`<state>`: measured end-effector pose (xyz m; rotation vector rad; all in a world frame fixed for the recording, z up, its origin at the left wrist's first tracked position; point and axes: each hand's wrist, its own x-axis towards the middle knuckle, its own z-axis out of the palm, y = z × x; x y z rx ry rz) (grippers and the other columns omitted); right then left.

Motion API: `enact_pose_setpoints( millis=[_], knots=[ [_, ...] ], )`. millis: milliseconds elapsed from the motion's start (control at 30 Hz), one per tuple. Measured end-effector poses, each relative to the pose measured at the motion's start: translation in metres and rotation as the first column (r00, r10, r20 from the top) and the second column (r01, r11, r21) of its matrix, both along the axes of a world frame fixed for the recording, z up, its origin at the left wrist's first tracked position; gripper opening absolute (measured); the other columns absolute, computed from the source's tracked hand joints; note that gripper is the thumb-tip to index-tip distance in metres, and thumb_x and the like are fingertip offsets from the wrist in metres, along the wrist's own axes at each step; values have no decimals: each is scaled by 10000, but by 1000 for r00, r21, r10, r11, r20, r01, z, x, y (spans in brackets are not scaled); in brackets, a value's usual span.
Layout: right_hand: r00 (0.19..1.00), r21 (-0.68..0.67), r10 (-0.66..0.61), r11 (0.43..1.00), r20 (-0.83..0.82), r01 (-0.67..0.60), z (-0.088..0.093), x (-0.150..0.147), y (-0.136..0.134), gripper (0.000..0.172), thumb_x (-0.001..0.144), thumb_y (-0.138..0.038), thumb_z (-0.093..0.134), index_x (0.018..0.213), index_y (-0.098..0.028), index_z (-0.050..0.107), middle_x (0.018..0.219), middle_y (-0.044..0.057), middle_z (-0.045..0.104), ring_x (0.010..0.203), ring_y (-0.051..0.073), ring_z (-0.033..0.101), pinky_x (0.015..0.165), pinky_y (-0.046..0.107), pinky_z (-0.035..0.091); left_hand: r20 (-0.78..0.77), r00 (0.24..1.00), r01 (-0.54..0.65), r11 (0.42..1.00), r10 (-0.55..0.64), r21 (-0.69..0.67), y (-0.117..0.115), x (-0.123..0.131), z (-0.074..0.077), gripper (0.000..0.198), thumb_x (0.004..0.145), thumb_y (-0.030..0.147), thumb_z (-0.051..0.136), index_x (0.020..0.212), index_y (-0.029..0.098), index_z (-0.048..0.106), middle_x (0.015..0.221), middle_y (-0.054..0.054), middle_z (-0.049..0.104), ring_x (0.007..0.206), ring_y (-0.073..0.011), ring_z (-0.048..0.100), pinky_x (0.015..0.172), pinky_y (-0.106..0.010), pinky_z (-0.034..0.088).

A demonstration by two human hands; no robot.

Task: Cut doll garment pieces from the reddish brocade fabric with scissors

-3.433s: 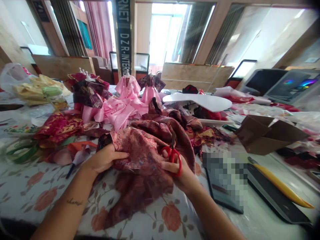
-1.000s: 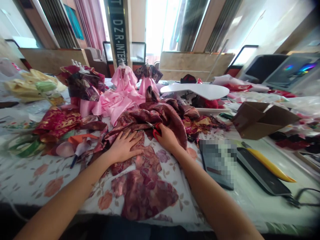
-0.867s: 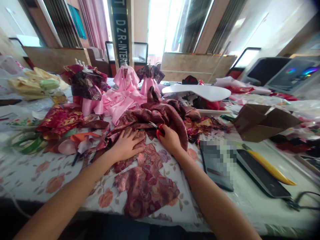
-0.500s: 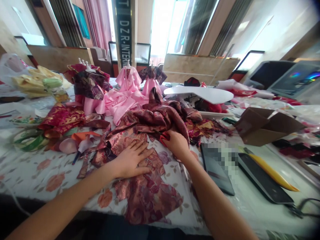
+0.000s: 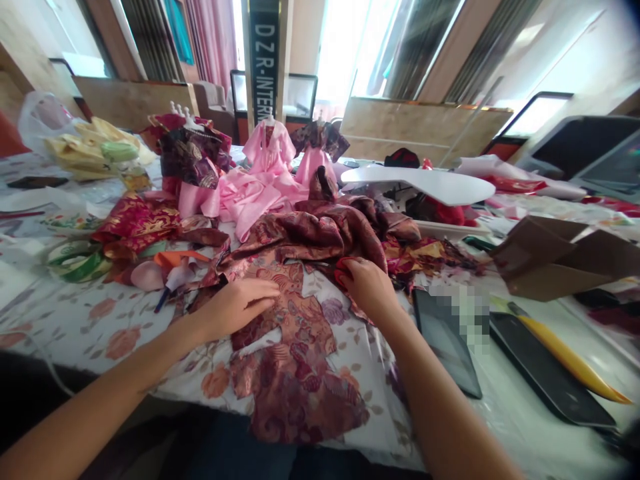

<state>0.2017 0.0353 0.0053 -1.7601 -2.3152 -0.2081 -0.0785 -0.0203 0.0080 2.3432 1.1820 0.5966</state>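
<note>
A piece of copper-red brocade (image 5: 305, 373) with a paisley-like pattern lies spread toward the front edge of the flowered tablecloth. My left hand (image 5: 240, 307) rests at its left side, fingers stretched out and thumb apart, gripping nothing. Farther right, my right hand (image 5: 367, 283) is closed around red-handled scissors (image 5: 342, 272). Their blades point left, by the fold of a larger heap of the same brocade (image 5: 320, 230), and are mostly hidden. The heap lies bunched just beyond both hands.
Pink satin (image 5: 260, 193) and small dressed doll forms (image 5: 270, 143) stand behind the heap. A roll of green tape (image 5: 77, 261) and fabric scraps sit left. On the right are a dark tablet (image 5: 447, 347), a black device (image 5: 550, 370) and an open cardboard box (image 5: 555, 257).
My left hand has shifted left and lifted from its flat, spread pose, with its fingers now closer together. My right hand keeps the scissors near the heap. The whole view has turned slightly left.
</note>
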Motion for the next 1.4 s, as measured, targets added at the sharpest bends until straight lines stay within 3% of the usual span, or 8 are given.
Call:
enact_pose_setpoints(
  millis=[267,433,633,767,867,967,1133,1400],
  knots=[
    [977,-55,169,983,-131,-178,18,-8,-21,115,812,-174,607,910,-176,666,941,90,670,886,245,615,712,311,442,-367,793,467,872,-487,-148,-82,12,8,970,704,215,718,1475,361,148,1575,-20,114,1433,-286,149,1150,-519,155],
    [684,-318,459,643,-567,-696,15,-1,-37,388,720,-77,679,1076,-227,643,1184,55,626,1088,212,578,923,296,440,-366,756,582,813,-543,-4,-85,15,-20,740,838,199,518,1487,287,173,1564,-54,178,1424,-226,213,1169,-437,165],
    [601,-420,460,441,-653,-793,18,19,-31,535,742,-169,724,1253,-239,580,1434,101,437,1323,254,397,1080,383,319,-175,817,539,836,-549,-101,-86,25,-1,543,906,219,430,1437,281,333,1508,-84,339,1397,-291,274,1138,-540,169],
    [623,-434,492,452,-608,-780,19,14,-34,635,700,-268,772,1296,-251,555,1475,113,373,1345,298,345,1098,432,274,420,901,151,829,109,-539,-79,34,14,431,951,420,334,1290,250,539,1322,-68,584,1283,-265,472,1105,-471,305],
    [627,-377,465,523,-625,-764,10,1,-35,476,671,-349,792,1110,-210,669,1260,113,566,1165,288,512,994,387,393,411,516,86,432,751,-898,-58,37,15,528,899,539,406,1222,161,583,1097,-130,707,1092,-285,629,968,-448,474],
    [685,-324,298,712,-665,-624,-4,-15,-36,210,765,-385,702,775,-177,682,888,51,642,837,201,591,758,293,465,277,336,164,234,900,-958,-36,33,12,406,851,394,574,1130,103,624,914,-139,747,874,-272,709,828,-412,560],
    [696,-314,119,830,-708,-462,-15,-33,-38,237,866,-324,541,690,-180,609,620,-20,534,601,132,494,552,236,358,362,281,101,347,889,-932,-21,22,11,284,806,288,643,1036,122,654,799,-111,749,694,-238,717,671,-360,593],
    [752,-308,10,909,-659,-282,-15,-43,-37,67,782,-251,625,745,-196,620,634,-19,561,617,148,502,563,247,313,455,547,-343,684,703,-644,16,4,-12,412,690,243,693,1088,151,647,1032,-105,710,941,-288,676,879,-452,518]
  ],
)
